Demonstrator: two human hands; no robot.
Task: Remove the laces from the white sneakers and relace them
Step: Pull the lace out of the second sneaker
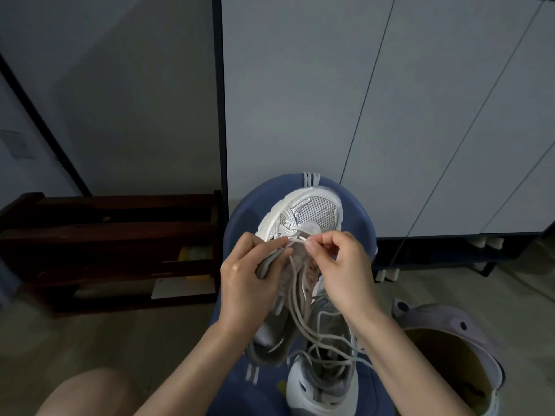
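The right hand (339, 268) pinches the tip of a lace (297, 298) between thumb and forefinger, right at the lowest eyelets near the toe of a white sneaker (309, 211). The left hand (249, 277) grips the sneaker's near side edge, its thumb and fingers curled round the grey collar and eyelet strip, with the fingertips close to the same lace end. The light is dim, so it is hard to tell whether the tip is already through an eyelet or only held against it.

The sneaker points away from the person, toe up over a blue stool (240, 214) with white stripes. The rest of the lace hangs loose in long loops down over the tongue and spills onto a second sneaker (324, 382), which lies lower on the stool, just beside the first and nearer the person.

A dark wooden rack (108, 235) stands on the floor to the left, and a purple bucket (450, 325) sits to the right. Pale cabinet doors (390, 115) rise behind.
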